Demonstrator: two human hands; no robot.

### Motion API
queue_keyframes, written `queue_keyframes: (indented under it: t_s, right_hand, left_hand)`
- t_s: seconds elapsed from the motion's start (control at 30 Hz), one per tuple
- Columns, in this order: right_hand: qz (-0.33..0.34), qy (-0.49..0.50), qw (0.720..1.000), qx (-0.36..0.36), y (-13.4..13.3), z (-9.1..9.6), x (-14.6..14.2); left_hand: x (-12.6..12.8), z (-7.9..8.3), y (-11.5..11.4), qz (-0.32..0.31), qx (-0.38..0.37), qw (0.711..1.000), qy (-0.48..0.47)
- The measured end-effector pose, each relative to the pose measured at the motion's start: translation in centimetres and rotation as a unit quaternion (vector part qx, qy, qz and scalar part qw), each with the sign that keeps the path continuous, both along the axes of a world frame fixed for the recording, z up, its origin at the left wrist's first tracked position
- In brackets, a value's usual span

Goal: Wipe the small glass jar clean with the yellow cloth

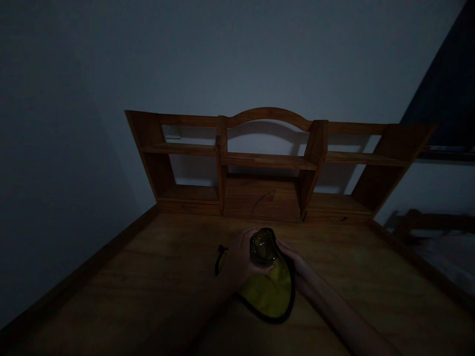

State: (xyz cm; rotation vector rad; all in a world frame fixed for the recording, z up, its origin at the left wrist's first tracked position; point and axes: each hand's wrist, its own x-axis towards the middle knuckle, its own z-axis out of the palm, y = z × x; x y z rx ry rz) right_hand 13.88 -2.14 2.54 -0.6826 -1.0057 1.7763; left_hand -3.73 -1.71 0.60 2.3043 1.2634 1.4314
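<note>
In the dim head view, my left hand (241, 259) is wrapped round a dark see-through glass (262, 247), its thumb across the near side. A yellow cloth (272, 291) with black edging hangs below and behind the glass, and a small black loop of it sticks out left of my left hand. My right hand (297, 262) is closed on the cloth's right edge, close beside the glass. Its fingertips are partly hidden behind the cloth.
Beneath my hands spreads a wooden desk (159, 277) with raised side edges. A wooden shelf unit (267, 160) with several compartments stands along its back, against a pale wall (222, 59). A wall socket (172, 131) shows through the left compartment. Dark wooden furniture (430, 220) stands beyond the right edge.
</note>
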Motion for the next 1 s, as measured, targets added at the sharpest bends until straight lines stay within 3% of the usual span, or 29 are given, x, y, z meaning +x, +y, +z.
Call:
queue_keyframes:
  t_s: [0.23, 0.73, 1.0]
  right_hand:
    - [-0.013, 0.006, 1.0, -0.017, 0.8, -1.4, 0.1]
    - [-0.034, -0.006, 0.998, -0.044, 1.1, -2.5, 0.1]
    - [-0.017, 0.007, 0.997, -0.074, 0.9, -1.7, 0.3]
  left_hand:
    - [0.0, -0.1, 0.0, 0.001, 0.027, 0.999, 0.022]
    - [-0.1, -0.4, 0.4, 0.005, 0.047, 0.998, 0.033]
    - [0.0, -0.6, 0.3, 0.008, 0.044, 0.998, 0.05]
